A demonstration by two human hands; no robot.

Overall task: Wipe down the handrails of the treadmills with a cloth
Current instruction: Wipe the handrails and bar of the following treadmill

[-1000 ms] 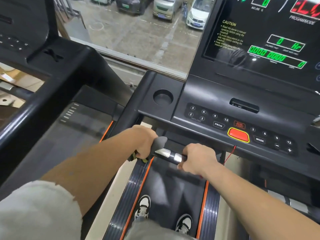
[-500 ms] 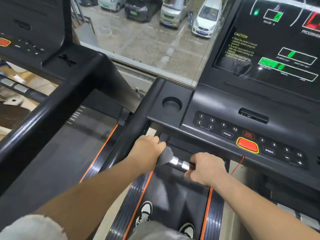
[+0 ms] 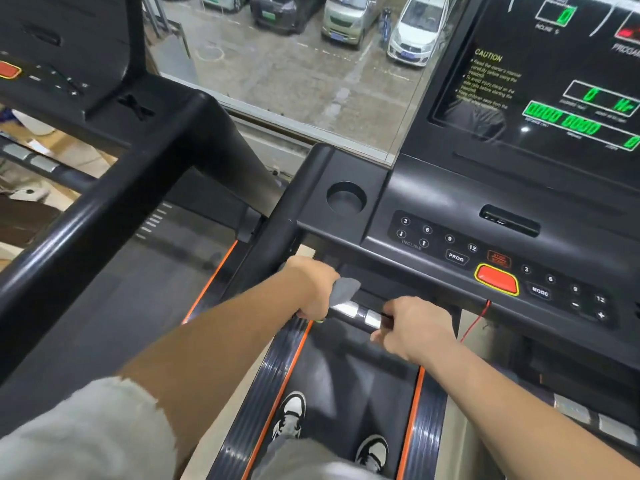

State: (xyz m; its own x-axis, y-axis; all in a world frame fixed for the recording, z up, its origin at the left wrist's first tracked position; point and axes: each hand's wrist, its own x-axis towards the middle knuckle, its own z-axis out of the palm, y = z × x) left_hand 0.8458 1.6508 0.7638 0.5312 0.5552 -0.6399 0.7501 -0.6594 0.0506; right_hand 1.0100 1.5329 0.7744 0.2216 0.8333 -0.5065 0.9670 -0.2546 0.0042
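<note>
A short black front handrail [image 3: 360, 315] with silver pulse-sensor plates runs below the treadmill console. My left hand [image 3: 313, 287] is closed around its left end with a grey cloth [image 3: 343, 291] bunched between palm and bar; a corner of the cloth sticks out to the right. A bit of green shows under that hand. My right hand [image 3: 414, 329] grips the same bar further right, just past the silver plates. The long black side handrail [image 3: 263, 244] slopes down from the console's left corner, right beside my left hand.
The console [image 3: 433, 209] has a cup holder [image 3: 346, 199], a keypad, a red stop button [image 3: 497, 278] with a red safety cord [image 3: 476, 323], and a lit display. A second treadmill's handrail [image 3: 104, 202] runs on the left. My shoes [image 3: 289, 415] stand on the belt. A window overlooks parked cars.
My left hand with the cloth slid a little left and up the bar toward the side rail. The right hand kept its grip. The camera view shifted so everything sits lower and further right.
</note>
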